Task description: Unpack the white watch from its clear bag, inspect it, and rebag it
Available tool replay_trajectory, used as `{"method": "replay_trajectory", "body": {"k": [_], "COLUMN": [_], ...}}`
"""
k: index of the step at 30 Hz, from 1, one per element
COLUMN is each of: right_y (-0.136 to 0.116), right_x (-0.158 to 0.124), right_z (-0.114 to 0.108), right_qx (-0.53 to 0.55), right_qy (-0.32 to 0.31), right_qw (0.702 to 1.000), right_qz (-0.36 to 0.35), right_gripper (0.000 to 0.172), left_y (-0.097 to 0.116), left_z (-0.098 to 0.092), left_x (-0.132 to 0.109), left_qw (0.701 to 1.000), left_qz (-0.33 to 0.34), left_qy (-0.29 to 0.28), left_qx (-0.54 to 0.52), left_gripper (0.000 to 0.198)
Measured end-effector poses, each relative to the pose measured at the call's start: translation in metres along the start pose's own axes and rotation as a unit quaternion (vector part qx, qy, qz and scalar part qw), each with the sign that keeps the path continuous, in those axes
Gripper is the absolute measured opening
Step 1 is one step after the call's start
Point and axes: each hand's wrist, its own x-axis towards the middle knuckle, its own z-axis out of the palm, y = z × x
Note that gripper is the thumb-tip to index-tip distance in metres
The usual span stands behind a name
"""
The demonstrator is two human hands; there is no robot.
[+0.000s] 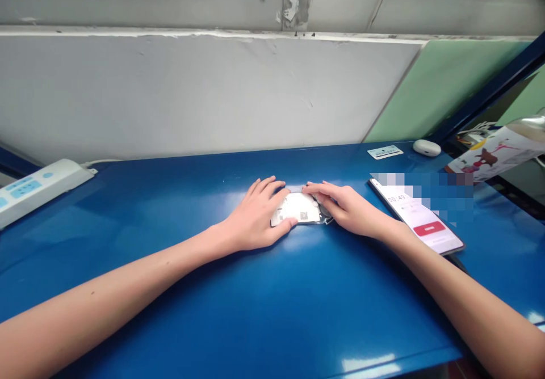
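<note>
Flat white packet in clear plastic wrap (300, 206) lying on the glossy blue tabletop (264, 311), between and under both hands.
Left hand (258, 214): fingers spread, palm down over the packet's left end, thumb at its near edge. Right hand (340, 206): loosely curled at the right end; cannot tell whether it grips. Step, as judged: steadying or smoothing the packet; next move calls for light fingertip control at its edges. Labels: QR-like square on packet, no brand legible; black-edged smartphone (430, 214), right of right hand, reads "00:49", remainder pixelated, red button's text unreadable.
</note>
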Motion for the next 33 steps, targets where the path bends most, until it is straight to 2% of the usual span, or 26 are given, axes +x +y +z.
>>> {"method": "replay_trajectory", "body": {"k": [3, 6, 8, 14, 19, 22, 28, 33], "right_y": [0.005, 0.01, 0.012, 0.009, 0.004, 0.001, -0.008, -0.003], "right_x": [-0.001, -0.001, -0.001, -0.001, -0.002, -0.002, -0.001, -0.002], "right_z": [-0.003, -0.005, -0.006, -0.007, -0.009, -0.013, -0.017, -0.01], "right_qx": [-0.045, -0.124, -0.139, -0.144, -0.118, -0.092, -0.036, -0.045], "right_qy": [0.023, 0.064, 0.071, 0.073, 0.008, -0.007, -0.038, 0.001], "right_qw": [0.998, 0.988, 0.985, 0.984, 0.992, 0.996, 0.998, 0.999], "right_qz": [-0.029, -0.06, -0.069, -0.069, -0.042, -0.009, -0.021, -0.022], "right_gripper": [0.035, 0.024, 0.018, 0.019, 0.021, 0.029, 0.029, 0.034], "left_y": [0.0, 0.0, 0.0, 0.0, 0.0, 0.0, -0.001, -0.002], "left_z": [0.0, 0.0, 0.0, 0.0, 0.0, -0.001, 0.001, 0.001], "left_x": [0.0, 0.001, 0.001, 0.001, 0.002, 0.002, 0.002, 0.001], "left_qw": [1.0, 1.0, 1.0, 1.0, 1.0, 1.0, 1.0, 1.0], "left_qz": [-0.002, -0.006, -0.007, -0.022, -0.019, -0.016, -0.008, -0.004], "left_qy": [0.002, 0.009, 0.012, 0.011, 0.008, 0.002, 0.001, -0.002], "left_qx": [0.003, 0.01, 0.011, 0.0, -0.01, -0.015, 0.004, -0.009], "left_gripper": [0.059, 0.059, 0.059, 0.056, 0.054, 0.054, 0.078, 0.069]}}
